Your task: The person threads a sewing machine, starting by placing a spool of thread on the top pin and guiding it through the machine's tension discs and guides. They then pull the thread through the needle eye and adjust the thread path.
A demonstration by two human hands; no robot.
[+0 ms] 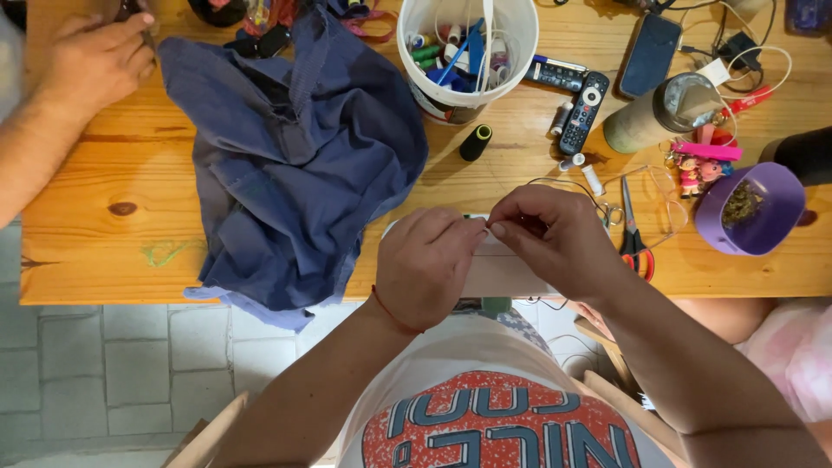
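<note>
White and small, a flat pale piece (498, 247) lies at the near edge of the wooden table (104, 243), and both hands meet over it. The left hand (429, 260) has its grip narrow, the fingers curled in, with the thumb and forefinger pressed together at the top edge of the piece. The right hand (555, 234) also has a narrow, pinching grip, its fingertips touching those of the left hand; whether something thin sits between them I cannot tell. The pale piece is directly under the two grips and is mostly hidden by them.

Left of the pale piece a crumpled dark blue cloth (295, 156) hangs over the table edge. Behind the piece stands a white plastic bucket (468, 52) with thread spools, and a black thread cone (475, 141) is near it. Right of the piece lie scissors with red handles (635, 234) and a purple bowl (752, 208). Far left, another person's hand (91, 61) rests beside the cloth.
</note>
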